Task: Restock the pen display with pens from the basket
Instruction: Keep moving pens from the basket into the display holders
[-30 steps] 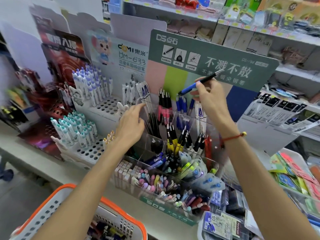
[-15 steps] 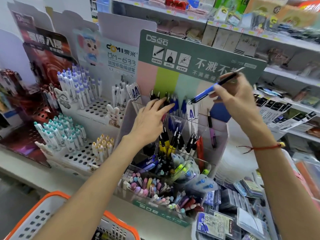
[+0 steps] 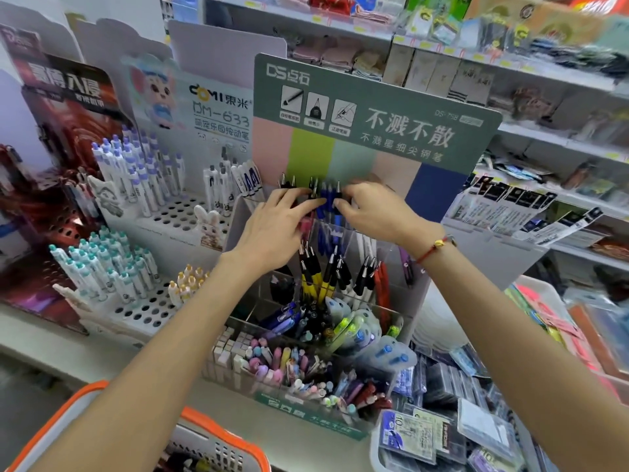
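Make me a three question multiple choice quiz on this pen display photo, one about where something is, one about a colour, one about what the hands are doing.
1. Where is the basket?
A. bottom left, below the display
B. on the top shelf
C. right of the green sign

2. What colour is the basket's rim?
A. blue
B. orange
C. black

3. What are the hands doing?
A. hanging at the sides
B. both up at the pens in the top row
C. both in the basket

Answers:
1 A: its rim shows at the lower left corner.
2 B: the rim is orange.
3 B: left hand and right hand meet at the blue pens in the display's top row.
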`<control>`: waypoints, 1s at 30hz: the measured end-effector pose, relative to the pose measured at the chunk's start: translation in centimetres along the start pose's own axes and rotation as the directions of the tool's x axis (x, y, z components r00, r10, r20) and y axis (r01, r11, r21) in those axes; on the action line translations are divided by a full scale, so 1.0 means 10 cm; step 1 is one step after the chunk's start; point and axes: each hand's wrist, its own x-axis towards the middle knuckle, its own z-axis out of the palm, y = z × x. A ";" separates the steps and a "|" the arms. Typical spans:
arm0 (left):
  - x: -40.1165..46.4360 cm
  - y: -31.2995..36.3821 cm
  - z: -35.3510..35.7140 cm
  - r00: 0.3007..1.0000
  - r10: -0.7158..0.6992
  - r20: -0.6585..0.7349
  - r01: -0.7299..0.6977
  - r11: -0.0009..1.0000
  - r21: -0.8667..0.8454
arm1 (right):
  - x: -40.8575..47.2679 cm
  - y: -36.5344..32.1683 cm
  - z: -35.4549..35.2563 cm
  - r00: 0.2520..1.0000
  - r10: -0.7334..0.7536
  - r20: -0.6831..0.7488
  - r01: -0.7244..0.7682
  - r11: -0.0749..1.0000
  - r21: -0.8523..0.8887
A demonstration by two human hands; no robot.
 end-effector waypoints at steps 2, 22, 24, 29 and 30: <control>-0.03 -0.03 -0.01 1.000 0.005 -0.016 -0.005 1.000 -0.015 | 0.01 0.02 -0.02 1.000 0.018 -0.003 -0.018 0.999 0.048; -0.13 -0.05 0.02 0.989 -0.149 0.011 0.140 0.898 -0.418 | 0.03 0.12 -0.05 0.962 -0.141 -0.235 0.143 0.990 -0.009; -0.14 -0.05 0.00 0.987 -0.159 0.013 0.150 0.894 -0.422 | 0.00 0.12 -0.11 0.962 -0.127 -0.241 0.138 0.990 0.029; -0.27 0.00 -0.10 0.962 -0.273 -0.030 0.226 0.848 -0.480 | -0.24 0.14 -0.20 0.935 -0.013 -0.355 0.116 0.956 0.269; -0.32 0.02 -0.14 0.947 -0.319 -0.033 0.263 0.832 -0.488 | -0.29 0.11 -0.19 0.929 0.011 -0.370 0.119 0.938 0.325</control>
